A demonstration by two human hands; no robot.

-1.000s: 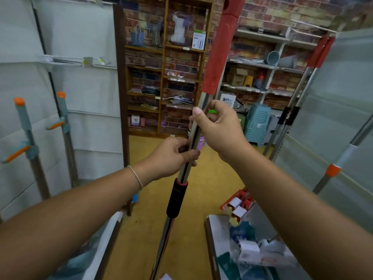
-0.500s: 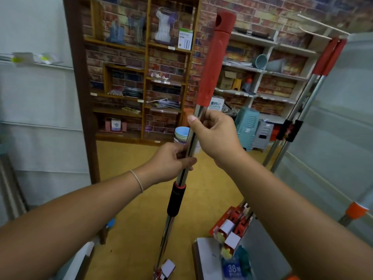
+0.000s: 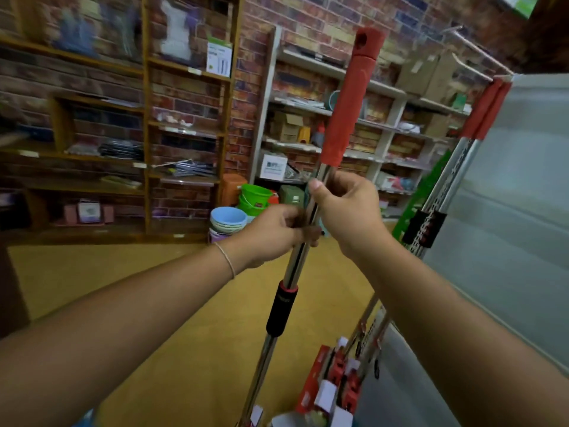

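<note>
The far brick wall (image 3: 311,29) runs red-brown across the full width. It is fronted on the left by a dark wooden shelving unit (image 3: 146,124) stocked with packaged goods and, to its right, by a white shelving unit (image 3: 267,118) carrying cardboard boxes (image 3: 420,72) and small wares. The floor (image 3: 92,272) is a plain yellow-ochre surface, with a stack of pastel bowls (image 3: 228,219) and a green bucket (image 3: 256,196) standing at the foot of the shelving, between the two units. A pale grey panel (image 3: 523,217) closes the right side from near to far; lighting is soft and even.
</note>
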